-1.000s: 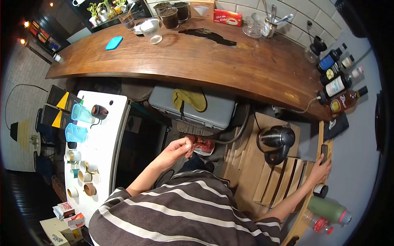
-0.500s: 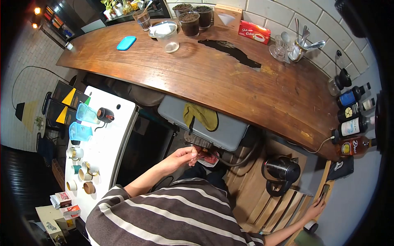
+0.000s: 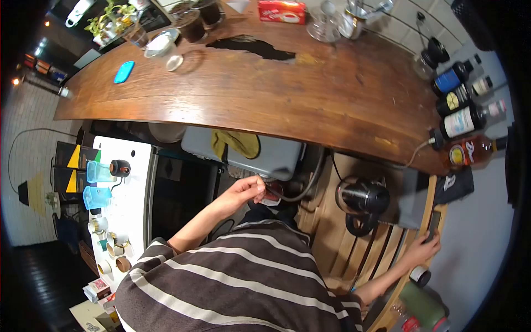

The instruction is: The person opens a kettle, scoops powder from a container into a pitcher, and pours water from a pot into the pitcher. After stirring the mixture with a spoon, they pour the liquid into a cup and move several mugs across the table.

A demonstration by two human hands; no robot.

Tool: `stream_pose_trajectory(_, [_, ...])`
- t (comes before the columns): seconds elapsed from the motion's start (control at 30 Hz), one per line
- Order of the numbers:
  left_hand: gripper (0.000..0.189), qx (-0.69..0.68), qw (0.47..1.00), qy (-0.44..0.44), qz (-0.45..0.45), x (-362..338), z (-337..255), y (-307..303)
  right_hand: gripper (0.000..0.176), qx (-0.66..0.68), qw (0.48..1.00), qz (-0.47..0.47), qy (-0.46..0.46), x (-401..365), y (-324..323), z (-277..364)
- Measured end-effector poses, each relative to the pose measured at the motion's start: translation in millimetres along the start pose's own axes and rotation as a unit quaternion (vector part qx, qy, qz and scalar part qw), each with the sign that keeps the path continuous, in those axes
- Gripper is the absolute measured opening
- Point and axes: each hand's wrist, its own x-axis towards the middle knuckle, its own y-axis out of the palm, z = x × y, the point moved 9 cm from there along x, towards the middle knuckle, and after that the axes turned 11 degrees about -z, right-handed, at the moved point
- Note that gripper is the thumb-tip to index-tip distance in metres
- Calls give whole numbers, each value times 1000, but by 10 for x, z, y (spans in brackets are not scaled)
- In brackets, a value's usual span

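Inspecting the head view, the only 1 supplied, we record the following.

Hands: the left hand [image 3: 243, 192] is drawn narrow, thumb and fingertips pinched together. Whether anything sits in the pinch we cannot tell. A red packet [image 3: 270, 201] lies just past its fingertips, and a dark hose [image 3: 298, 191] curves just beyond that. The right hand [image 3: 423, 249] lies flat and spread, gripping nothing, with its fingertips touching a phone [image 3: 434, 221] on a narrow wooden ledge [image 3: 430, 193].

Hazards, in our judgement:
- The phone lies on a thin strip. A push from the right fingertips could slide it off the edge.
- A small jar [image 3: 421, 275] stands just behind the right wrist, where a drawn-back arm could topple it.
- A black kettle [image 3: 362, 196] stands near the right hand, on its inner side, and a sweeping forearm could strike it.
- The hose lies close enough to the left fingers to be snagged.

Count: 2 hands, 1 phone, 1 red packet, 1 hose, 1 kettle and 1 jar. 4 bottles [image 3: 467, 119] stand well beyond the right hand. 1 grey case [image 3: 276, 157] bearing 1 yellow cloth [image 3: 235, 145] lies just beyond the left hand. 2 blue cups [image 3: 99, 171] stand well apart to the left hand's outer side.
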Motion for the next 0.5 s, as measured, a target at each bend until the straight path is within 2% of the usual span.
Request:
stream_pose_trajectory(0.03, [29,18,1000,-4,-1,46,41,44,29,15,1000,-8,13,1,-101,212])
stream_pose_trajectory(0.1, [29,50,998,-23,4,145,130,181,28,223,970,96,-29,-198,72,581])
stream_pose_trajectory(0.13, [30,62,998,-26,12,209,205,246,27,300,928,211,61,-402,329,671])
stream_pose_trajectory(0.17, [30,63,997,-35,23,278,294,342,27,370,861,315,151,-620,521,803])
stream_pose_trajectory(0.23, [30,168,983,-33,68,421,489,588,27,315,891,318,-77,-575,298,1366])
stream_pose_trajectory(0.27, [35,211,973,-27,84,513,576,718,27,310,892,322,-72,-599,325,1366])
stream_pose_trajectory(0.3, [38,269,958,26,95,660,736,851,27,325,880,343,-58,-653,363,1354])
stream_pose_trajectory(0.33, [41,279,945,134,103,723,671,1134,26,339,866,365,-43,-705,414,1335])
stream_pose_trajectory(0.4, [48,396,893,139,162,917,986,1545,27,334,864,373,-46,-736,502,1301])
stream_pose_trajectory(0.43, [44,414,879,144,187,939,976,1809,28,335,862,375,-55,-748,544,1296])
stream_pose_trajectory(0.5, [48,414,876,161,186,1060,1203,2129,31,328,865,372,-74,-731,626,1266])
